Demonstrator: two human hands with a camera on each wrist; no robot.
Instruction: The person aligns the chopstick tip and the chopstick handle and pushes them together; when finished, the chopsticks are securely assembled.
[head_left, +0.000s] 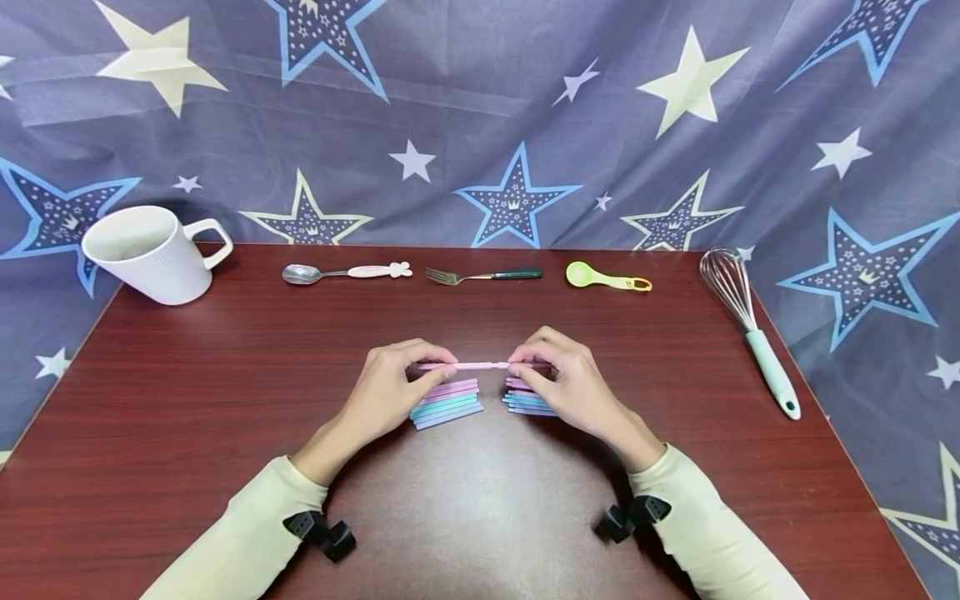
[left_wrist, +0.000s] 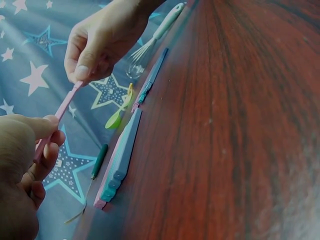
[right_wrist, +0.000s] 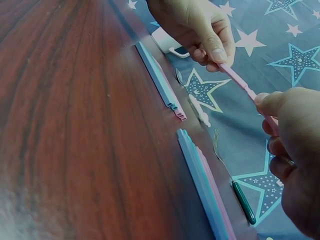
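Observation:
Both hands hold a thin pink stick (head_left: pixel 474 366) level above the table, with a narrow joint or notch along it right of middle. My left hand (head_left: pixel 390 382) pinches its left end between thumb and fingers. The right hand (head_left: pixel 572 379) pinches the other end, a short way across. In the right wrist view the stick (right_wrist: pixel 235 79) shows a notch between the hands. Just below lie two rows of similar sticks in pink, teal and blue: a left row (head_left: pixel 447 405) beside the left hand, and a right row (head_left: pixel 525 402) partly hidden by the right hand.
Along the table's back edge lie a white mug (head_left: pixel 161 258), a spoon (head_left: pixel 341 272), a fork (head_left: pixel 483 275) and a green measuring spoon (head_left: pixel 603 277). A whisk (head_left: pixel 753 333) lies at the right edge. A star-patterned cloth (head_left: pixel 450 83) hangs behind the table (head_left: pixel 480 517).

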